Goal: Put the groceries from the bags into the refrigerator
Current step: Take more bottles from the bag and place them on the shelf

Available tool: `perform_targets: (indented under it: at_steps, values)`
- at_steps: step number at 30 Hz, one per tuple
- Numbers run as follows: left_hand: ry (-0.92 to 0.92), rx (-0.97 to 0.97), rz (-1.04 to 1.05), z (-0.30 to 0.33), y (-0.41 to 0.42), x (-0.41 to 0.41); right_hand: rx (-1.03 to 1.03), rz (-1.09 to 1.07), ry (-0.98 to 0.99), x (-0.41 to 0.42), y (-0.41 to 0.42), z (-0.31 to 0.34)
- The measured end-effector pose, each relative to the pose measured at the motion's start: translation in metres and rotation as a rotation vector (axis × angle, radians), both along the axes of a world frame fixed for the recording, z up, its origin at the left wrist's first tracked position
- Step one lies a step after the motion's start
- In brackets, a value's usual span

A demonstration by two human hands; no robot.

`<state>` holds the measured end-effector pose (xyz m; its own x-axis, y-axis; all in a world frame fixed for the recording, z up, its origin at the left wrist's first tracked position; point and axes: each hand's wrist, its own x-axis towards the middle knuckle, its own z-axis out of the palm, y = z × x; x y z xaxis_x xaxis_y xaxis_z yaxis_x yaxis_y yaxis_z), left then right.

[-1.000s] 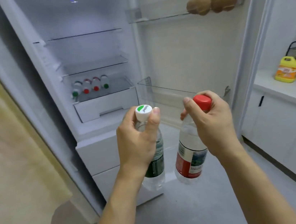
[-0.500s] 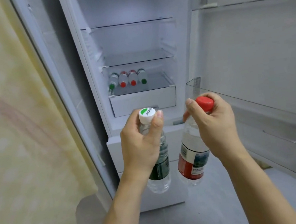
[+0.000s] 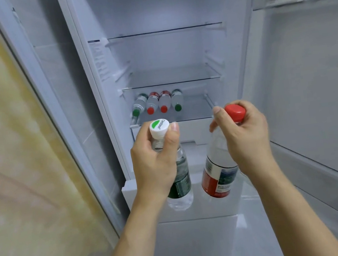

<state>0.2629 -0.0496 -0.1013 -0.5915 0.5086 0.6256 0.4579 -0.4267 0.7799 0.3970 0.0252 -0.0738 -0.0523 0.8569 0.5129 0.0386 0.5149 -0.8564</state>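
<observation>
My left hand [image 3: 154,162] grips the neck of a clear water bottle [image 3: 179,182] with a dark green label and a white cap with a green mark. My right hand [image 3: 244,135] grips the neck of a second water bottle [image 3: 218,175] with a red label and red cap. Both bottles hang upright in front of the open refrigerator [image 3: 166,53]. On its lowest glass shelf [image 3: 195,108] lie several bottles [image 3: 157,104] side by side, with green and red caps facing me.
Two upper glass shelves [image 3: 164,30] inside the refrigerator hold nothing. A white drawer front [image 3: 194,131] sits under the bottle shelf. The open door with its clear bins [image 3: 317,151] stands at the right. A yellowish wall [image 3: 14,169] lies to the left.
The view has swung left and closer, so the refrigerator interior now sits straight ahead. Both hands still hold their bottles, now nearer the lower shelf.
</observation>
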Motion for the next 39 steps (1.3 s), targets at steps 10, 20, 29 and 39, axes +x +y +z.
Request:
perform_targets:
  at_steps: [10, 20, 29, 39]
  values:
    - [-0.057, 0.043, 0.054, -0.008, 0.096, -0.06, -0.005, -0.044, 0.074, -0.063, 0.095, -0.011]
    - [-0.005, 0.1, -0.026, -0.016, 0.228, -0.132, 0.0, -0.259, 0.298, -0.132, 0.211, -0.021]
    - [0.022, 0.284, -0.22, -0.03, 0.321, -0.139, 0.122, -0.537, 0.467, -0.148, 0.28, -0.035]
    - [0.395, 0.225, -0.333, -0.06, 0.386, -0.142, 0.232, -0.509, 0.543, -0.165, 0.33, -0.068]
